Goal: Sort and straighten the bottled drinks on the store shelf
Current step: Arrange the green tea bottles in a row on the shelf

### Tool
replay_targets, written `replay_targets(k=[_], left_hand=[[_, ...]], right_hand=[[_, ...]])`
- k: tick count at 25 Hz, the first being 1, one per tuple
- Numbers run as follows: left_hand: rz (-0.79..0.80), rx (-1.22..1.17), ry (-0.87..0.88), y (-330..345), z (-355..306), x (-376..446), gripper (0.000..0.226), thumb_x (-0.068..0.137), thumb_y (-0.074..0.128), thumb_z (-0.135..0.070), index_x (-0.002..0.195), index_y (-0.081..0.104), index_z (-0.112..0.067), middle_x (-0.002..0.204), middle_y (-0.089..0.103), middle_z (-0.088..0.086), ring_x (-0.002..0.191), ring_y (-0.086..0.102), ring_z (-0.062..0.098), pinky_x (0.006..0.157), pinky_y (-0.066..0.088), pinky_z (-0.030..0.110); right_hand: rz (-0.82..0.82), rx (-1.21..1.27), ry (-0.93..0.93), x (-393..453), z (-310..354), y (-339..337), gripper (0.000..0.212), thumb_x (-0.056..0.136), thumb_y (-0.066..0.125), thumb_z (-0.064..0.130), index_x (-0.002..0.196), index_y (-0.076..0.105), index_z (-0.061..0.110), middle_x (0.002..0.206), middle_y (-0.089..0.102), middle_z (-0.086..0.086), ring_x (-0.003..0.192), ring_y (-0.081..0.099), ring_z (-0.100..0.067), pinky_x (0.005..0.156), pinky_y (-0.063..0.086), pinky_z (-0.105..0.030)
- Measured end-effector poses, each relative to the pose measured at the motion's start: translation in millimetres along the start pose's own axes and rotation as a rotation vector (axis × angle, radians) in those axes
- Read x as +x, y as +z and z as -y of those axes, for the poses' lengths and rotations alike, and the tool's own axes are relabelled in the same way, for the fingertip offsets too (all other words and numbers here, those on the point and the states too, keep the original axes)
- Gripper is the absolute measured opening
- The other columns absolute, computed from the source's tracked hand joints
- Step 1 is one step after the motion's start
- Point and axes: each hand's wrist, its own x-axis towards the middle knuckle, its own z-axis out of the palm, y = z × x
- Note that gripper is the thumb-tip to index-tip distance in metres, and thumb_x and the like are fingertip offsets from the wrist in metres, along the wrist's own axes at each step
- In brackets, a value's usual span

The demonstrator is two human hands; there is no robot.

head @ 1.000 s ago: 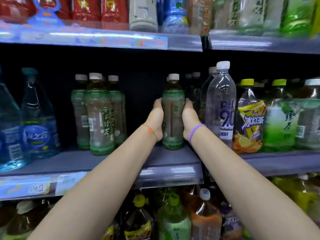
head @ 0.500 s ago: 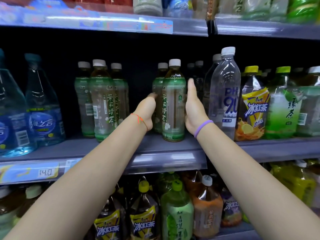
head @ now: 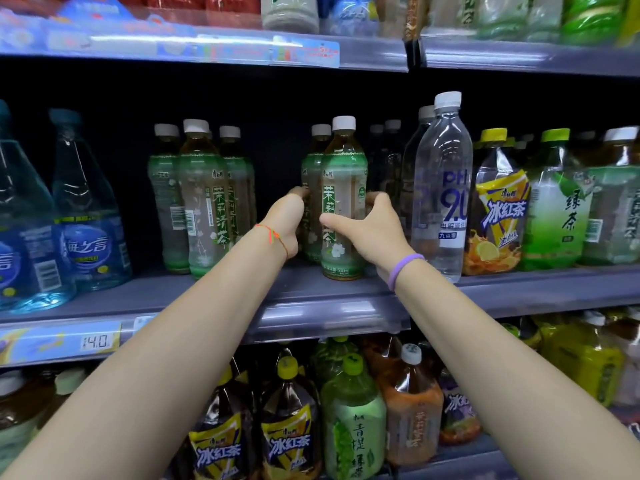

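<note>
At far left of the frame I see blue water bottles (head: 86, 216), then a cluster of green tea bottles (head: 202, 202) on the shelf (head: 519, 289). Centre frame, my left hand (head: 285, 223) curls its fingers around the rear jasmine tea bottle (head: 311, 188); my right hand (head: 375, 230) wraps thumb and fingers round the front jasmine tea bottle (head: 343, 195), upright near the shelf edge. Right of it stands a clear water bottle (head: 443, 188).

tea bottle (head: 343, 199) on shelf (head: 242, 292), left of water bottle (head: 445, 188).
</note>
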Motion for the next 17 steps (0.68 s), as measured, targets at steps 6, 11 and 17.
replay_targets(k=[6,11,17], left_hand=[[0.038,0.016,0.009,2,-2,-9,0.038,0.102,0.038,-0.034,0.072,0.057,-0.02,0.055,0.064,-0.002,0.065,0.056,0.016,0.057,0.041,0.028],[0.039,0.031,0.047,4,-2,-11,0.036,0.101,0.043,-0.031,0.07,0.059,-0.02,0.046,0.064,-0.006,0.051,0.063,0.011,0.04,0.044,0.017],[0.07,0.026,0.104,10,4,-13,0.026,0.095,0.055,-0.034,0.084,0.073,-0.019,0.082,0.075,0.002,0.085,0.071,0.021,0.079,0.058,0.032]], right_hand=[[0.114,0.267,0.034,-7,-13,-6,0.042,0.089,0.065,0.047,0.123,0.054,0.024,0.115,0.066,0.003,0.106,0.065,-0.014,0.091,0.054,-0.035],[0.011,-0.095,-0.066,-11,-9,3,0.068,0.058,0.075,0.064,0.11,0.051,0.028,0.112,0.061,0.002,0.099,0.063,-0.014,0.083,0.058,-0.041],[0.01,-0.113,-0.108,-15,-5,-2,0.047,0.075,0.077,0.044,0.109,0.054,0.022,0.106,0.063,0.004,0.096,0.062,-0.012,0.083,0.057,-0.037]])
